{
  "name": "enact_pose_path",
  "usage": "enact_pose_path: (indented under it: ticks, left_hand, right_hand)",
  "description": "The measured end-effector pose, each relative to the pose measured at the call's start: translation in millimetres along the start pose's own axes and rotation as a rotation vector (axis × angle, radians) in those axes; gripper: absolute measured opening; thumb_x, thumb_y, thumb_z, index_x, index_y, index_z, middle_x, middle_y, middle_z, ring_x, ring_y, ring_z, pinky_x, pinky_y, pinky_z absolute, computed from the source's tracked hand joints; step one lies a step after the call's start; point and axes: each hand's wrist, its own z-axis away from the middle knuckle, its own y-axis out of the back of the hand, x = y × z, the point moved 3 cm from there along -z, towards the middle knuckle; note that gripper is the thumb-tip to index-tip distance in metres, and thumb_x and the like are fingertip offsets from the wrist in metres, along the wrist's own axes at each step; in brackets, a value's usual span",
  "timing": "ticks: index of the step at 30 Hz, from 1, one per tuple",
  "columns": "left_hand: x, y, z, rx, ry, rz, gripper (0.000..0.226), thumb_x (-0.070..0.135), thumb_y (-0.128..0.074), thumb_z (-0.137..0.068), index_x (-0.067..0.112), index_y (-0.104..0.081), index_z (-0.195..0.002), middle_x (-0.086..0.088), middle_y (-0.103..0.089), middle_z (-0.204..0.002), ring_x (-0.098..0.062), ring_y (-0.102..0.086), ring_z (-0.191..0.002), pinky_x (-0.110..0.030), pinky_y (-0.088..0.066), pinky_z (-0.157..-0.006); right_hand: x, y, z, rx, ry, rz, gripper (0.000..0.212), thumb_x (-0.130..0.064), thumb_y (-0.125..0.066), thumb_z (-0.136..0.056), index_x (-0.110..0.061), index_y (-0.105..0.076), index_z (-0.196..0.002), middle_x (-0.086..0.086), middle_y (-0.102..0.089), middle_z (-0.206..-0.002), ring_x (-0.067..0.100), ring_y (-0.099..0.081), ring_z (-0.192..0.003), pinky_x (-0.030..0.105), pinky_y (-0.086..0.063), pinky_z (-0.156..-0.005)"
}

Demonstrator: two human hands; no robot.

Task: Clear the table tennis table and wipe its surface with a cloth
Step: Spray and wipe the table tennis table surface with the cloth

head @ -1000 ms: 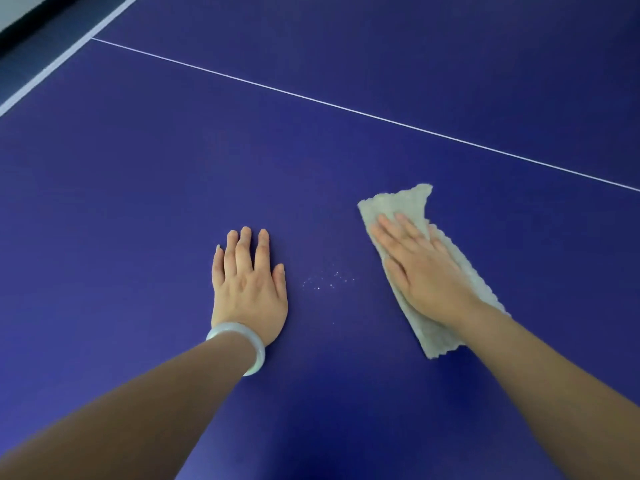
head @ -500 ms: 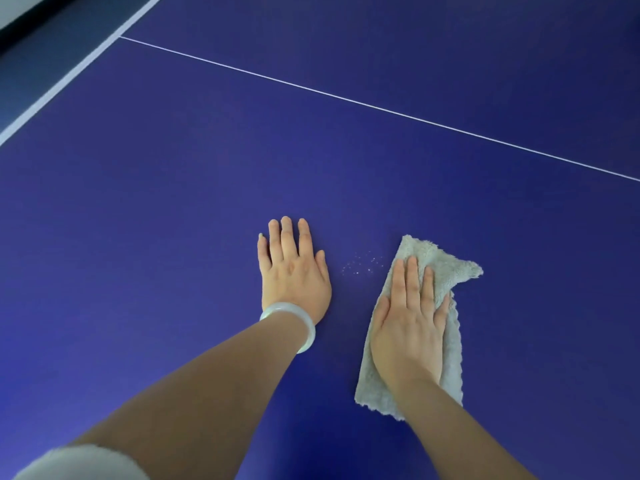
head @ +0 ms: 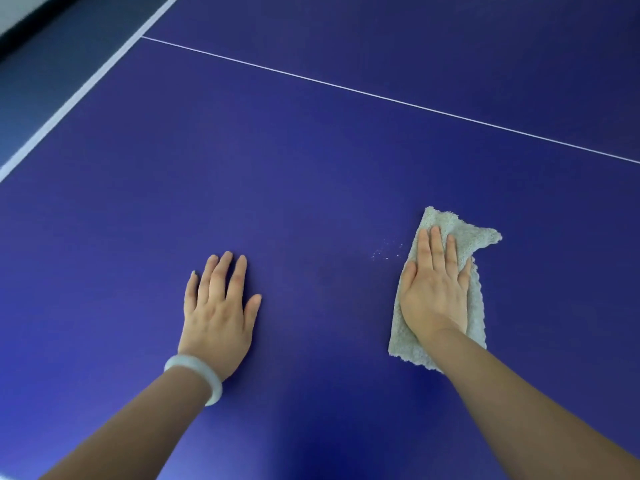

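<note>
The dark blue table tennis table [head: 311, 168] fills the view. A folded grey cloth [head: 474, 237] lies flat on it at the right, and my right hand [head: 434, 289] presses down on it with flat fingers. My left hand [head: 218, 306], with a pale bangle at the wrist, rests palm down on the bare table to the left, holding nothing. A small patch of white specks [head: 386, 251] sits on the surface just left of the cloth's upper end.
A thin white centre line [head: 381, 95] crosses the table diagonally beyond the hands. The white-edged side of the table [head: 86, 88] runs along the upper left, with dark floor past it.
My right hand swept the cloth from the right in toward the specks and turned it upright, then shifted it slightly further out. The hands now sit wider apart in view.
</note>
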Motion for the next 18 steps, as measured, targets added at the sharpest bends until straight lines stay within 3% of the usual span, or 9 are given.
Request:
enact_pose_path:
  ticks: [6,10,12,13,16,18]
  left_hand:
    - [-1.1,-7.5,2.3,-0.018,0.007,-0.066,0.063,0.042,-0.018,-0.1,0.009,-0.031,-0.152,-0.013,-0.031,-0.157,-0.03,-0.023,-0.148,-0.051,-0.013,-0.121]
    - [-1.6,-5.5,3.5,-0.031,0.02,-0.054,0.063,0.042,-0.017,-0.1,0.011,-0.031,-0.153,-0.01,-0.03,-0.158,-0.027,-0.021,-0.149,-0.05,-0.014,-0.121]
    - [-1.9,-5.6,3.0,-0.036,0.025,-0.051,0.063,0.042,-0.017,-0.1,0.012,-0.03,-0.153,-0.01,-0.029,-0.158,-0.026,-0.02,-0.149,-0.05,-0.013,-0.121]
    - [-1.9,-5.7,3.2,-0.038,0.026,-0.051,0.063,0.042,-0.017,-0.1,0.012,-0.03,-0.153,-0.01,-0.029,-0.158,-0.026,-0.02,-0.149,-0.05,-0.012,-0.122]
    - [-2.3,-5.3,3.3,-0.036,0.023,-0.045,0.062,0.041,-0.019,-0.1,0.012,-0.031,-0.153,-0.01,-0.03,-0.158,-0.027,-0.02,-0.149,-0.05,-0.012,-0.121]
    - [-2.8,-4.6,2.8,-0.036,0.021,-0.044,0.062,0.041,-0.019,-0.1,0.011,-0.031,-0.152,-0.01,-0.03,-0.158,-0.027,-0.021,-0.149,-0.05,-0.014,-0.121]
  right_hand:
    - [-47.8,5.2,-48.9,-0.015,-0.008,-0.068,0.056,-0.032,-0.011,-0.104,-0.022,0.005,-0.157,-0.007,0.006,-0.165,0.017,0.009,-0.152,0.048,0.002,-0.123]
    - [-79.3,0.1,-26.7,-0.052,0.467,0.048,0.055,-0.031,-0.009,-0.105,-0.023,0.0,-0.158,-0.009,0.005,-0.165,0.014,0.009,-0.152,0.049,-0.002,-0.123]
    - [-58.9,5.5,-20.4,-0.086,0.581,0.028,0.054,-0.032,-0.01,-0.105,-0.027,-0.005,-0.158,-0.014,0.002,-0.164,0.008,0.01,-0.151,0.046,0.0,-0.124]
    - [-42.3,8.5,-25.5,-0.091,0.504,-0.002,0.053,-0.032,-0.011,-0.105,-0.03,-0.006,-0.158,-0.017,0.002,-0.164,0.006,0.01,-0.15,0.045,0.001,-0.124]
    - [-4.6,13.9,-54.1,-0.035,0.034,-0.073,0.055,-0.033,-0.014,-0.104,-0.03,-0.004,-0.158,-0.014,0.002,-0.164,0.011,0.008,-0.151,0.046,0.002,-0.123]
    - [-22.1,11.4,-63.8,-0.004,-0.08,-0.06,0.055,-0.031,-0.015,-0.105,-0.026,-0.003,-0.158,-0.009,0.0,-0.165,0.017,0.004,-0.152,0.048,-0.004,-0.123]
